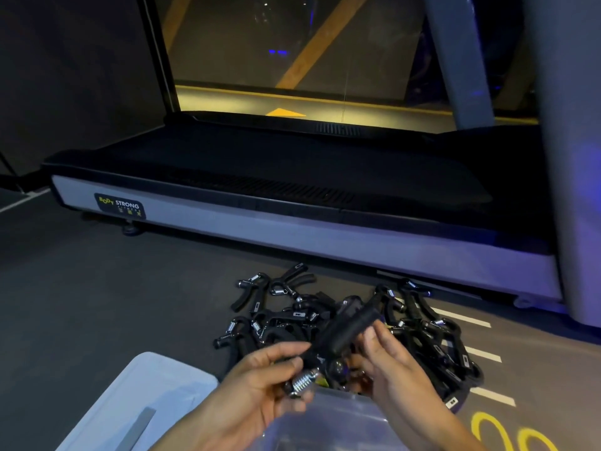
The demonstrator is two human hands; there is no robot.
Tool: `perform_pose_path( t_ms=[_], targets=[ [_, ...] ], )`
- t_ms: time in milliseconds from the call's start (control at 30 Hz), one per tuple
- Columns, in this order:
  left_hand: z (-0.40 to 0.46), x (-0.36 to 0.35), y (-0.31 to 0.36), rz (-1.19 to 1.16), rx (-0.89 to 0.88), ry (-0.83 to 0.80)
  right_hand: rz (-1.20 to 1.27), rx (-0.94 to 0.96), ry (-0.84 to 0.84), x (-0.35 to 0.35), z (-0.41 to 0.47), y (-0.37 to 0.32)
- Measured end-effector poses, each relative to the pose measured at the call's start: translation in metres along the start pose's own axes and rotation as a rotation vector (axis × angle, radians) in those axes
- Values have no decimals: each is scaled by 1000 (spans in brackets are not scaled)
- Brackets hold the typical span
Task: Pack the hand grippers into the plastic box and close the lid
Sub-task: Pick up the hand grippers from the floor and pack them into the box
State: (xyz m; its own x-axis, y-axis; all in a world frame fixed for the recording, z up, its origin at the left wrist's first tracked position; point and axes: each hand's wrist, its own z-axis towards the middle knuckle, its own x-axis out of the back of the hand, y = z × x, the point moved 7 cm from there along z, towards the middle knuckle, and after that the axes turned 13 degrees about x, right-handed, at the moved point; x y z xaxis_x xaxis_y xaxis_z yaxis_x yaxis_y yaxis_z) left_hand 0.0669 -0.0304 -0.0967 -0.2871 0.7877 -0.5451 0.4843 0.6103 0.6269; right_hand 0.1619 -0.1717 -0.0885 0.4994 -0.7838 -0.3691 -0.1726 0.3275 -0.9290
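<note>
Black foam and a bright steel spring mark the gripper [338, 340] held at lower centre of the frame. The left hand [260, 382] pinches its spring end between thumb and fingers; the right hand [393, 362] closes on the foam handle, which slants up toward the pile [341, 317]. The clear box [338, 415] sits directly under both hands at the bottom centre, its inside mostly hidden by the wrists, so I cannot tell how many grippers are already in it. The pale blue lid [130, 395] lies off to the lower left, apart from the box.

The step in hand looks like lowering this gripper into the box. To do it well, turn it flat so the handles lie along the box wall, and nest it against whatever is inside; the springs and hooked handles will likely snag if dropped loosely. The pile on the floor is still large, reaching from mid-frame to the right, so tight stacking probably matters if the lid is to shut later.
</note>
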Motion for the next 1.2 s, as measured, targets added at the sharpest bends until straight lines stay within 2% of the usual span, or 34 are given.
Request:
perform_pose_path(
  t_ms=[67,133,267,367,433,500,600,667,733,833,900,967,1033,1200],
  targets=[
    [0,-6,-7,80,63,-43,30,-11,7,3,1,-1],
    [1,-9,-11,204,74,-49,-64,12,16,9,1,-5],
    [6,-5,-8,457,-33,55,-209,79,45,13,-1,-11],
    [2,-3,-3,461,-73,111,-313,94,102,16,-4,-11],
    [-3,-4,-4,490,-82,80,-381,82,113,17,-8,-8],
    [-7,-6,-8,623,-99,11,-410,64,120,19,-13,-4],
    [-7,0,-18,735,-126,14,-440,50,90,16,-19,1],
    [-6,7,-26,729,-81,30,-442,49,59,14,-24,7],
    [-8,14,-32,833,-76,24,-473,52,11,12,-32,14],
    [-10,31,-17,1034,-280,219,-521,27,-62,13,-46,33],
    [-13,42,-1,1018,-444,376,-553,0,-98,16,-53,47],
    [-14,51,7,1054,-536,491,-615,-40,-130,23,-61,66],
    [-7,54,5,1137,-572,515,-698,-89,-178,30,-68,87],
    [19,60,-8,1273,-519,497,-855,-217,-200,43,-74,132]
  ],
)
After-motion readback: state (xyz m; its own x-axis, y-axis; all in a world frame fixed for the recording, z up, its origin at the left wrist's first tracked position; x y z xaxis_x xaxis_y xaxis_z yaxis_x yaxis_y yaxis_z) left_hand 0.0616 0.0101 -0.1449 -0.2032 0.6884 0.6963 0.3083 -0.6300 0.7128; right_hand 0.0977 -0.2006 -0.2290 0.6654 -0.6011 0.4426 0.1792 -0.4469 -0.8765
